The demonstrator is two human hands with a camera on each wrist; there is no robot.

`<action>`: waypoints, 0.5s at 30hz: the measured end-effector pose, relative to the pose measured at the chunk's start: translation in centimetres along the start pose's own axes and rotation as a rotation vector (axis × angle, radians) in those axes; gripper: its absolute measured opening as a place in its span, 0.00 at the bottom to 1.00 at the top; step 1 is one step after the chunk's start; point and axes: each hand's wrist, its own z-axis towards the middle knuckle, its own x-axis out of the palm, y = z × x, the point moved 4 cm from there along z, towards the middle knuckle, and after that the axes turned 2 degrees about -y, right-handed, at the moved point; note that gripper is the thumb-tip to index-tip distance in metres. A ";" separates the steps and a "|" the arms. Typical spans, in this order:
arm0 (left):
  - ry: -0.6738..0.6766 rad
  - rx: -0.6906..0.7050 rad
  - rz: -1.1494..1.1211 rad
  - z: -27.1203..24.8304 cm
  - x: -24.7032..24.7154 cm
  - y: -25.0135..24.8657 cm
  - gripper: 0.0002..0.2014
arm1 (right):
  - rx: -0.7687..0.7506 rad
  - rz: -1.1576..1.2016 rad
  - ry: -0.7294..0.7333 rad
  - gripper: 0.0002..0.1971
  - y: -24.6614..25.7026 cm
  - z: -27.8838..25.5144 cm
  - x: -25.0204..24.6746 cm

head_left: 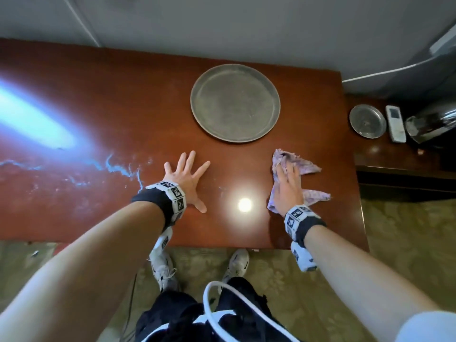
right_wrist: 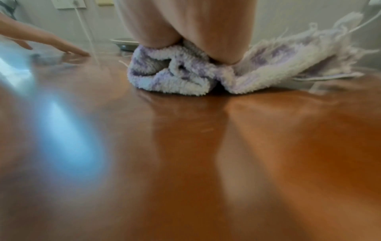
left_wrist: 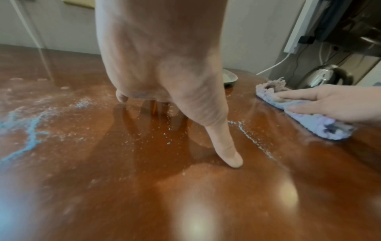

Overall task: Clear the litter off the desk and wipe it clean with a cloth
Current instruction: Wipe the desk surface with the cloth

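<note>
A purple-and-white cloth point(head_left: 299, 166) point(left_wrist: 305, 112) point(right_wrist: 185, 76) lies bunched on the right part of the glossy brown desk point(head_left: 123, 114). My right hand point(head_left: 287, 183) point(left_wrist: 329, 104) lies flat on top of the cloth, fingers straight, pressing it onto the wood. My left hand point(head_left: 186, 176) rests on the desk's middle with fingers spread wide, holding nothing; its thumb point(left_wrist: 224, 146) touches the surface. Pale bluish powder streaks and crumbs point(head_left: 118, 166) point(left_wrist: 31, 130) cover the desk left of the left hand, and a thin line of crumbs point(left_wrist: 251, 138) lies between the hands.
A large round grey metal tray point(head_left: 235, 102) sits at the desk's back middle. On a lower dark side table to the right stand a small metal dish point(head_left: 367, 120), a white remote point(head_left: 395, 123) and a shiny kettle point(head_left: 431, 124). The wall runs behind the desk.
</note>
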 end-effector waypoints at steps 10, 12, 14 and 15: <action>-0.074 0.068 -0.115 -2.3 2.4 10.5 0.68 | 0.143 0.250 -0.162 0.29 18.3 -4.4 1.0; -0.069 0.046 -0.095 -2.8 3.0 13.9 0.71 | 0.074 0.299 -0.143 0.32 23.1 -4.1 1.5; -0.042 0.020 -0.067 -3.3 3.8 17.0 0.72 | 0.005 0.324 -0.077 0.36 27.6 -3.8 2.2; -0.025 0.005 -0.060 -3.4 4.2 18.4 0.73 | -0.017 0.346 -0.054 0.38 29.4 -3.6 2.3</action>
